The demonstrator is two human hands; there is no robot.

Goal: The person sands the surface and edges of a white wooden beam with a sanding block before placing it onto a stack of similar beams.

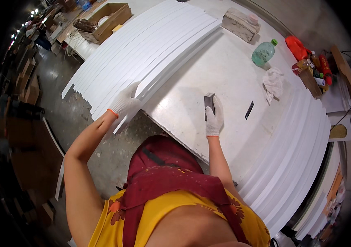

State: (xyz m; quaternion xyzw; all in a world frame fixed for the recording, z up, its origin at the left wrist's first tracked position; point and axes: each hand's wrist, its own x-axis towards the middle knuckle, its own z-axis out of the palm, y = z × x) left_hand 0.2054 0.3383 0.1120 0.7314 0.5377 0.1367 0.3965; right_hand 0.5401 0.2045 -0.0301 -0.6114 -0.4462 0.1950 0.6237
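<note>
White slats point(142, 45) lie side by side in a layer at the left of the worktable, their near ends jutting past its edge. My left hand point(125, 101), in a white knitted glove with an orange cuff, is closed on the near end of a white slat at the right side of that layer. Its fingertips are partly hidden. My right hand point(214, 118), gloved as well, grips a small grey rectangular block point(209, 99), which looks like a sanding block, over the white tabletop point(175, 96).
More white slats point(290, 164) are stacked on the right. Toward the back are a worn block point(240, 25), a green-capped bottle point(264, 52) and a crumpled cloth point(273, 83). A small dark strip point(249, 110) lies right of my hand. A wooden box point(109, 20) stands far left.
</note>
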